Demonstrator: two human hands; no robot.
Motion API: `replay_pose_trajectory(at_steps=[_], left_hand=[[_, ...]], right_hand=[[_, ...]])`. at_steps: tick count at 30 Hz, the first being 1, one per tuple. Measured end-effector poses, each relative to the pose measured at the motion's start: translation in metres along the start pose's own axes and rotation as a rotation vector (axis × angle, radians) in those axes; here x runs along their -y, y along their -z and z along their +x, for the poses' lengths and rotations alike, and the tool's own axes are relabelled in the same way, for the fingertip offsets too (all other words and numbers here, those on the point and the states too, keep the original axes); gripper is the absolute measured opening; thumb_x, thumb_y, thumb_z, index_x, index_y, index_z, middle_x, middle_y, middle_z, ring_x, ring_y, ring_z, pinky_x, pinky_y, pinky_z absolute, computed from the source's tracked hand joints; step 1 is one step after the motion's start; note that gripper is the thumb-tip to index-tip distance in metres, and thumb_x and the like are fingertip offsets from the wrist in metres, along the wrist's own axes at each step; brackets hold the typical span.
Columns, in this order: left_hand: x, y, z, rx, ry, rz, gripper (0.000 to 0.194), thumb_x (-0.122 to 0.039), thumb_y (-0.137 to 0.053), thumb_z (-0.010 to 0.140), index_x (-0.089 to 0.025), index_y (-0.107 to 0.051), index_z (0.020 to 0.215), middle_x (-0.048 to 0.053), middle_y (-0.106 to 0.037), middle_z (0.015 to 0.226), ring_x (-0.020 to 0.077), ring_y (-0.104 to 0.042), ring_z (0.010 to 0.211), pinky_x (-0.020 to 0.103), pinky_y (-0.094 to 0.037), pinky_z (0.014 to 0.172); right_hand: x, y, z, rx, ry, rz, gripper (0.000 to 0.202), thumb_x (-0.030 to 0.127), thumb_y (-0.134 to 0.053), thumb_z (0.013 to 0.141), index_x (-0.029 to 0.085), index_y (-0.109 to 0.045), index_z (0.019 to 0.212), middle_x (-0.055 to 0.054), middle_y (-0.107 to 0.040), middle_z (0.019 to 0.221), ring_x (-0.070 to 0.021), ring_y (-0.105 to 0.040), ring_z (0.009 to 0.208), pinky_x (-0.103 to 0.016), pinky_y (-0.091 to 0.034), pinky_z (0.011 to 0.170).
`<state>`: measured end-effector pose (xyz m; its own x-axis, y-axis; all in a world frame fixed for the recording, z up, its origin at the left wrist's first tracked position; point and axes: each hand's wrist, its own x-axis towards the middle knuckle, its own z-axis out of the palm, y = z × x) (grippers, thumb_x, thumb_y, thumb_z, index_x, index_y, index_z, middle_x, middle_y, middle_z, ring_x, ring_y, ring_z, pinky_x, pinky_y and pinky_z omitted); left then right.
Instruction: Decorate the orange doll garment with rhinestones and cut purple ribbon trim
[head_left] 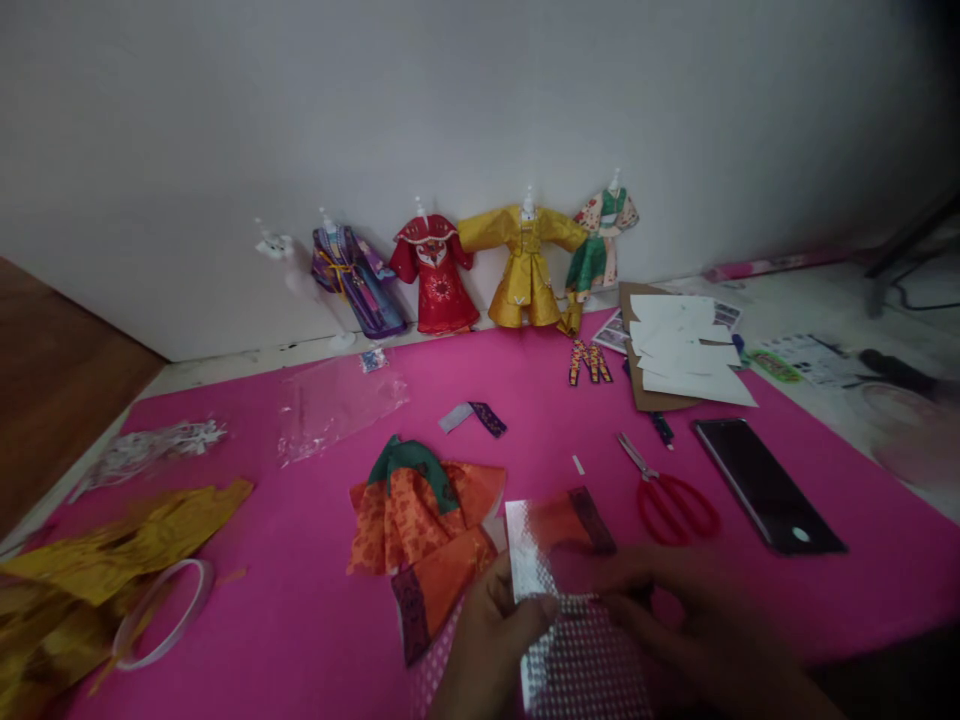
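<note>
Near the front edge, my left hand [499, 630] pinches the left side of a sheet of small shiny beads [585, 650] with a white backing. My right hand [667, 610] has its thumb and fingers closed at the sheet's upper right; the bit between them is too small to make out. Just behind the sheet lies an orange fabric piece with a dark purple band [577, 515]. An orange doll garment with a green top [412, 500] lies to the left, and another orange piece with a dark cuff [435, 590] is beside my left hand.
Red-handled scissors [675, 505] and a black phone [769, 485] lie at right. Behind them are white papers [686, 350]. Doll dresses, including a red one [439, 275], stand along the wall. Yellow fabric [127, 540] and a white tape ring [163, 615] are at left.
</note>
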<state>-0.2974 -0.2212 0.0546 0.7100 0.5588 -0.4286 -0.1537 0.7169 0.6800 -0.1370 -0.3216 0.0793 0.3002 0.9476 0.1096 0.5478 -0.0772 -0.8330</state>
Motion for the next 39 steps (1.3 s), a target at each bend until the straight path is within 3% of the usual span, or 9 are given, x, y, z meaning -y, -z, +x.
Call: replay_pose_trajectory(at_steps=[5,14,20,39], left_hand=[[0.002,0.003,0.001,-0.004,0.027,0.001,0.020,-0.023,-0.085,0.065,-0.020,-0.071,0.080,-0.004,-0.062,0.058,0.0084,-0.051,0.051,0.021,-0.040,0.058],[0.001,0.006,0.001,-0.018,0.030,0.011,0.018,-0.022,-0.084,0.066,-0.019,-0.071,0.080,-0.004,-0.060,0.058,0.0082,-0.049,0.052,0.020,-0.036,0.054],[0.002,0.008,0.001,-0.021,0.030,0.011,0.020,-0.023,-0.084,0.065,-0.017,-0.072,0.079,-0.003,-0.062,0.059,0.0090,-0.050,0.052,0.021,-0.038,0.054],[-0.005,0.004,-0.003,-0.092,0.068,0.018,0.021,-0.026,-0.084,0.063,-0.019,-0.069,0.078,-0.007,-0.054,0.056,0.0073,-0.043,0.050,0.020,-0.031,0.052]], right_hand=[[0.000,0.000,0.000,0.019,0.011,-0.029,0.015,0.023,-0.062,0.086,0.031,-0.074,0.087,0.002,-0.079,0.083,-0.0184,-0.073,0.073,-0.025,-0.057,0.059],[-0.001,0.005,0.002,0.077,0.000,-0.012,0.013,0.024,-0.061,0.088,0.030,-0.072,0.091,0.001,-0.078,0.087,-0.0197,-0.072,0.079,-0.029,-0.057,0.066],[-0.002,0.011,0.005,0.070,0.063,0.029,0.014,0.017,-0.061,0.086,0.028,-0.068,0.087,0.002,-0.072,0.076,-0.0165,-0.068,0.069,-0.026,-0.053,0.061],[0.001,0.016,0.004,0.067,0.031,-0.004,0.014,0.017,-0.058,0.085,0.023,-0.068,0.077,0.002,-0.064,0.065,-0.0135,-0.058,0.058,-0.023,-0.047,0.053]])
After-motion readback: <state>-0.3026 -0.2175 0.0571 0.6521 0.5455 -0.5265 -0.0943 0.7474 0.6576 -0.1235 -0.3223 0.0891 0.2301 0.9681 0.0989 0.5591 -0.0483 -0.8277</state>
